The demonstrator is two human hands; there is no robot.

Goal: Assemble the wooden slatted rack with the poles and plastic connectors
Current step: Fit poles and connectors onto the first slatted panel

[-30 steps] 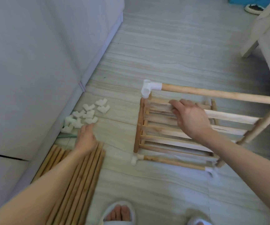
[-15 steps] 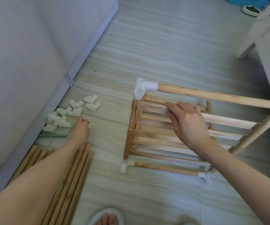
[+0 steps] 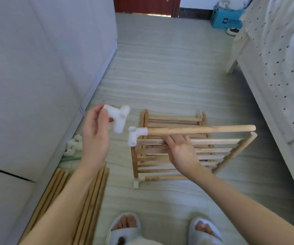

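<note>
Her left hand pinches one white connector raised just left of the rack. Her right hand grips one rack slat. Two connectors cap the rack's left corners.

Both forearms are bare — no sleeves — and the feet wear open-toed white slippers.

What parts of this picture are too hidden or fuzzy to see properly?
- Head view: the left hand and its white connector are motion-blurred, so socket detail is unclear.
- The right hand covers part of the rack slats.
- The loose poles run off the bottom edge.
- The connector pile is too small to count.
</note>
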